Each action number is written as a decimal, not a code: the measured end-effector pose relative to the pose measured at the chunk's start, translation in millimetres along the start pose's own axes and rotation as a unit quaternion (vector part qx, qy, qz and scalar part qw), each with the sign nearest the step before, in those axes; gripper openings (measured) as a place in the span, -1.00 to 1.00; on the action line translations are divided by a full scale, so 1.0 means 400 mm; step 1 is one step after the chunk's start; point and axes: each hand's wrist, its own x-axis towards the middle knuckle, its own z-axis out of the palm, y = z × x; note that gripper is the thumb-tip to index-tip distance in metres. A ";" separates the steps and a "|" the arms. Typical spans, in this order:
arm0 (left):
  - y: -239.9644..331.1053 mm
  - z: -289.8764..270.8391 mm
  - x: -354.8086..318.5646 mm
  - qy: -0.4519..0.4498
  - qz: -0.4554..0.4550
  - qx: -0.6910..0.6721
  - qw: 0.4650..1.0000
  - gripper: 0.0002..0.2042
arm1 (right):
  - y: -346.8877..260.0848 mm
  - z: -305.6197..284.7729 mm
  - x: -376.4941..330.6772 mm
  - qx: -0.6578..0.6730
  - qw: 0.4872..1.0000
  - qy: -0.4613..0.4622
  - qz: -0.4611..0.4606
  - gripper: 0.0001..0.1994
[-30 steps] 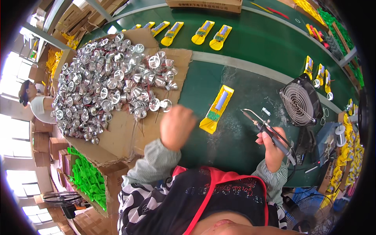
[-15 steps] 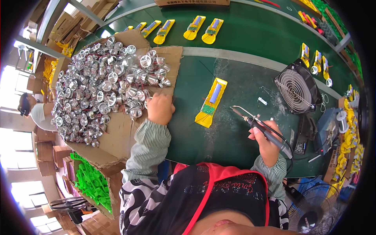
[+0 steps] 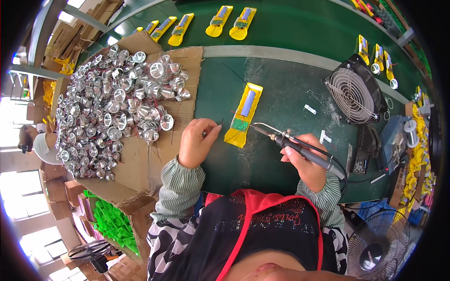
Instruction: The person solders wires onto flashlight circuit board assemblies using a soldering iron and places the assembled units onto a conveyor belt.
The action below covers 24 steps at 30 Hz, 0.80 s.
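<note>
A soldering iron (image 3: 309,155) with a thin metal feed tube lies in the grip of my right hand (image 3: 308,169). Its tip is close beside the green circuit board (image 3: 240,124) in a yellow plastic housing (image 3: 237,138); whether they touch I cannot tell. A blue-purple cylindrical battery (image 3: 249,103) sits in the upper part of that housing, and thin wires stick out from it. Left of the housing, my left hand (image 3: 196,140) is closed, thumb and forefinger pinched. Something small and dark shows between its fingers, too hidden to name.
Silvery lamp reflectors (image 3: 119,107) with wires heap on cardboard (image 3: 140,168) at left. A square fan (image 3: 355,91) stands at right, near small white parts (image 3: 310,109). More yellow housings (image 3: 243,23) line the green surface beyond. A solder spool (image 3: 410,127) is at far right.
My left hand has left the edge of the reflector heap and come toward the housing, fingers now pinched. The soldering iron has moved left, its tip now beside the circuit board.
</note>
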 end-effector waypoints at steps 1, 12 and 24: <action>-0.003 0.012 -0.002 0.001 0.009 -0.028 1.000 -0.89 | 0.000 0.004 0.002 0.031 0.999 0.006 0.019 -0.84; 0.018 0.065 0.009 -0.013 0.037 -0.012 0.999 -0.92 | 0.017 0.012 0.037 0.034 0.999 -0.019 0.037 -0.85; 0.004 0.062 0.018 -0.048 0.038 0.024 0.998 -0.90 | 0.040 0.032 0.067 0.032 0.997 -0.043 0.061 -0.85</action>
